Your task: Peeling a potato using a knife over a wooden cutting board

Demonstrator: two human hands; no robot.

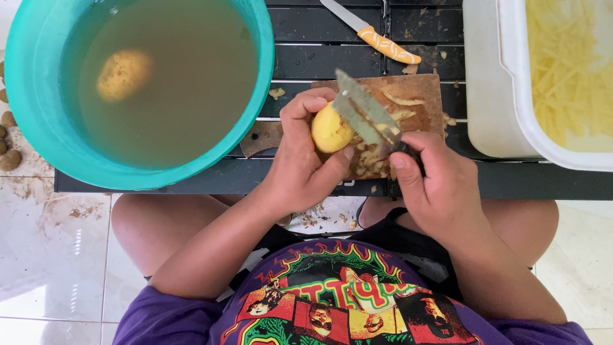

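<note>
Over a dark slatted counter (306, 61) and wooden board (418, 96), the left hand (300, 160) curls its fingers around a peeled yellow potato (329, 131), while the right hand (437, 185), gripping a peeler (364, 115), lays its blade diagonally across the potato's right side.

Peeler handle hidden in right hand (440, 185); tub (511, 76) cut off at edge.
</note>
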